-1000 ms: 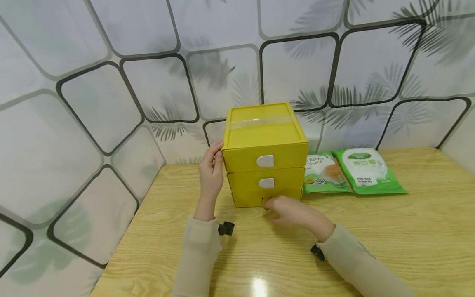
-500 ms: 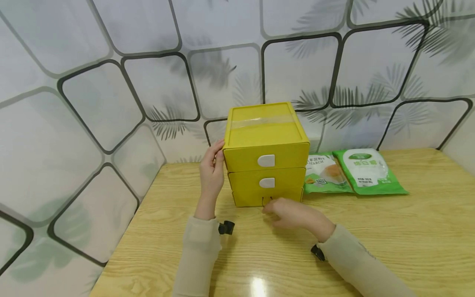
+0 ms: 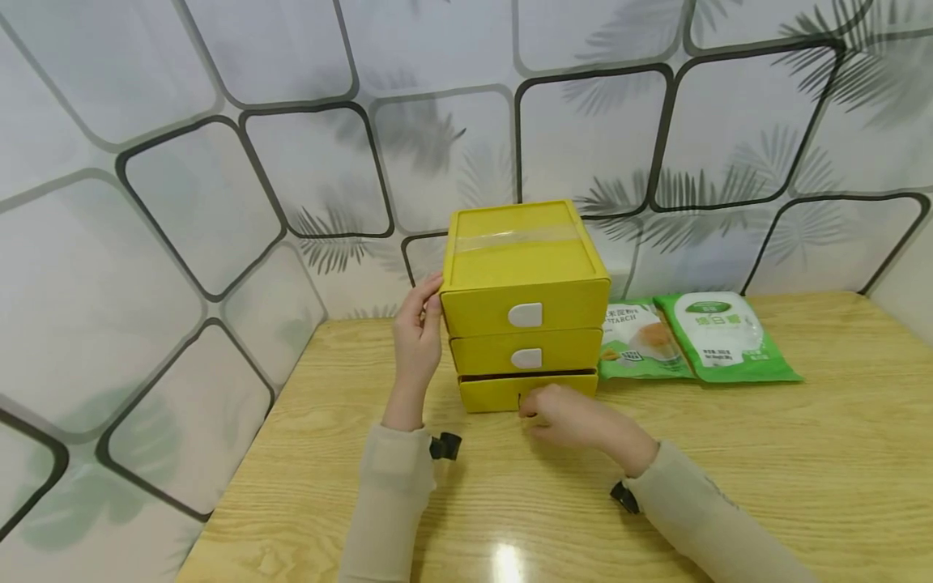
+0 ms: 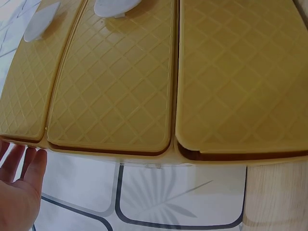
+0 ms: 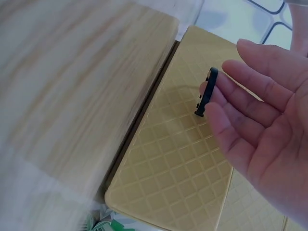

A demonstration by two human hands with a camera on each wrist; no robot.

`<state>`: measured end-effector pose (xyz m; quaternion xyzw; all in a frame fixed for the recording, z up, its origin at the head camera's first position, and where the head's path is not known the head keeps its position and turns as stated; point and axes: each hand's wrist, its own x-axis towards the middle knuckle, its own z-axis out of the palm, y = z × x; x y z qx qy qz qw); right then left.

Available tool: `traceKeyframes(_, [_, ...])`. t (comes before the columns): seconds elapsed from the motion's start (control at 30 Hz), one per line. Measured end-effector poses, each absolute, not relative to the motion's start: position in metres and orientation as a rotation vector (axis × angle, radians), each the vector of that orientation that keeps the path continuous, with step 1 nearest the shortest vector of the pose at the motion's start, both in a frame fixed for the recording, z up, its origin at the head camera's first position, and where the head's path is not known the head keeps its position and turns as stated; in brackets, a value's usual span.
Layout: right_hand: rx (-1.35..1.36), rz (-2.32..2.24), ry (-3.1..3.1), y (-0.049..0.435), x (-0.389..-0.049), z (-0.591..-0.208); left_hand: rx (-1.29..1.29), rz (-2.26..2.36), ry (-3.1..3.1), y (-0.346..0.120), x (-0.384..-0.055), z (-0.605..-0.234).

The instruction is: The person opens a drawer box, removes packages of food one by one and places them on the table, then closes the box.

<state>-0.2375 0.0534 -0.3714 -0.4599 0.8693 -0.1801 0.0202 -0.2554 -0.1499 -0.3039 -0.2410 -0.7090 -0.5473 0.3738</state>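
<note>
A yellow three-drawer cabinet (image 3: pixel 521 251) stands on the table. Its bottom drawer (image 3: pixel 487 394) is out a little, with a dark slit along its top edge. Fingers of my right hand (image 3: pixel 561 414) are hooked behind the small black handle (image 5: pixel 207 92) on that drawer's front. At the cabinet's left side, near the top, my left hand (image 3: pixel 418 336) rests its fingers against the wall. The left wrist view shows those fingertips (image 4: pixel 39 161) touching the side edge. White tabs mark the top drawer (image 3: pixel 474 312) and the middle drawer (image 3: pixel 477 354), both closed.
Right of the cabinet lie two green and white packets, a starch packet (image 3: pixel 641 340) and another bag (image 3: pixel 725 336). A patterned wall (image 3: pixel 445 170) rises behind the wooden table (image 3: pixel 554 510).
The bottom drawer has slid forward slightly, and a dark gap has appeared above its front. My right fingers have taken hold of its handle. My left hand stays on the cabinet's side.
</note>
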Motion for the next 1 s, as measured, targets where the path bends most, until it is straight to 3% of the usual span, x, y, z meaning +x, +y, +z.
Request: traceKeyframes(1.0, [-1.459, -0.585, 2.617, 0.05, -0.207, -0.366, -0.648, -1.391, -1.833, -0.152, -0.253, -0.301])
